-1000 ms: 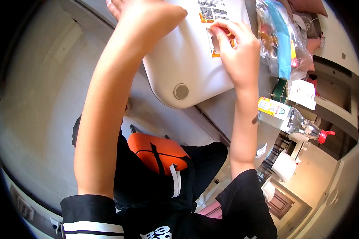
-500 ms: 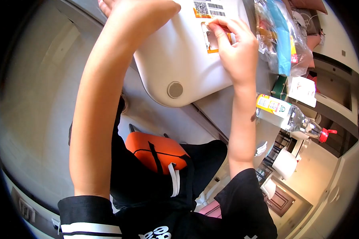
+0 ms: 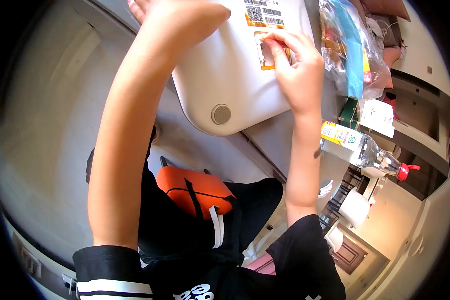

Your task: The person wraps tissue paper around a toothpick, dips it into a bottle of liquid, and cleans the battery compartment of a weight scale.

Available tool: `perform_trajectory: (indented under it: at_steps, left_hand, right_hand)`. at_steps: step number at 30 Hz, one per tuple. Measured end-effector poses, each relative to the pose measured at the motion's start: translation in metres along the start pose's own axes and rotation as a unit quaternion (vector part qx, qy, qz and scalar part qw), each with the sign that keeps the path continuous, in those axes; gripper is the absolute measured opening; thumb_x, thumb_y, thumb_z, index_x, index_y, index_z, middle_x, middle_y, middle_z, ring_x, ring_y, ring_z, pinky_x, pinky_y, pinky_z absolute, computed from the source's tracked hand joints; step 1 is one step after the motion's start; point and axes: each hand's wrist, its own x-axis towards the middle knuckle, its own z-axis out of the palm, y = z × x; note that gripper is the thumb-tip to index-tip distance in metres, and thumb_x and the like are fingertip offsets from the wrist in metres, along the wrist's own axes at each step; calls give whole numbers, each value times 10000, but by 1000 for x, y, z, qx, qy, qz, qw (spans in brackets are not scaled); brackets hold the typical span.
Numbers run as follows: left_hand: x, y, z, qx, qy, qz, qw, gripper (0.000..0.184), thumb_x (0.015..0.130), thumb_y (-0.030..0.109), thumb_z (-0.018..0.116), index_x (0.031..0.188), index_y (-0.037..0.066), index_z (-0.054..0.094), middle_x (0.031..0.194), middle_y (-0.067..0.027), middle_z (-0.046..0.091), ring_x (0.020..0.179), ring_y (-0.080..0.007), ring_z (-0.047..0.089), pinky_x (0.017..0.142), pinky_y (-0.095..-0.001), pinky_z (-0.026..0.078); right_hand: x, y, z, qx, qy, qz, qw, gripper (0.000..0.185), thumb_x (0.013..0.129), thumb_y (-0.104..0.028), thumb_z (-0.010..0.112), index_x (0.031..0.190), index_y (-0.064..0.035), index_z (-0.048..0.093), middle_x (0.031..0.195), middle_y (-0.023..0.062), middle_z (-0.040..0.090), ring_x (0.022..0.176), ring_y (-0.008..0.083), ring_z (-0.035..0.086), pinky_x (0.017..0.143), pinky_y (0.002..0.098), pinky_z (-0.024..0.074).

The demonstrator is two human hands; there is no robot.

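Note:
A smooth white plastic casing [image 3: 257, 102] with rounded corners and a round grey pad [image 3: 220, 114] lies before me. On it are a label with a QR code and barcodes [image 3: 265, 14] and, below that, a torn label [image 3: 268, 58] with an orange-brown border. My right hand [image 3: 299, 65] is closed in a pinch at the upper left corner of the torn label, thumb and forefinger together, covering part of it. My left hand [image 3: 144, 6] is at the top edge, beyond the casing's left side. Most of it is cut off, with only a few fingers partly showing.
To the right are a clear plastic bag [image 3: 347, 50] with a blue strip, a green box [image 3: 349, 113], a white paper [image 3: 377, 118] and a clear bottle with a red cap [image 3: 367, 150]. An orange case [image 3: 197, 192] lies by my black-clad legs.
The casing sits slightly lower in view. My right hand stays pinched at the torn label's corner, and my left arm has shifted slightly right.

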Motion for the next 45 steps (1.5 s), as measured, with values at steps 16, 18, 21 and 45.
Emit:
perform_trajectory:
  at_steps: [16,18,21,45]
  left_hand:
    - [0,-1,-1,23,-22,-1,1000,750,654,119,663,1327,53,340,1278,-264,325,1217,-415,305,1061,-458,291]
    - [0,-4,-1,14,-17,14,1000,746,653,114,659,1325,46,342,1278,-265,325,1211,-412,313,1058,-459,296]
    - [3,-9,-3,2,-37,43,998,740,654,107,651,1325,43,346,1275,-266,328,1209,-411,319,1057,-455,300]
    - [1,-4,0,31,-29,6,999,754,644,115,668,1325,42,351,1278,-255,307,1213,-407,315,1065,-444,285]
  right_hand:
    - [2,-13,-15,0,-56,104,993,137,803,-45,677,935,-12,693,833,40,681,741,87,609,689,219,480]
    - [2,-14,-14,11,-57,118,991,141,802,-54,682,938,-17,698,819,37,684,732,78,607,683,217,480]
    - [3,-11,-13,30,-57,129,990,141,804,-67,688,937,-21,705,806,33,687,721,65,605,672,214,482]
    - [6,-9,-3,-58,-27,-6,998,51,755,-21,638,799,-4,658,758,115,629,744,277,581,688,356,470]
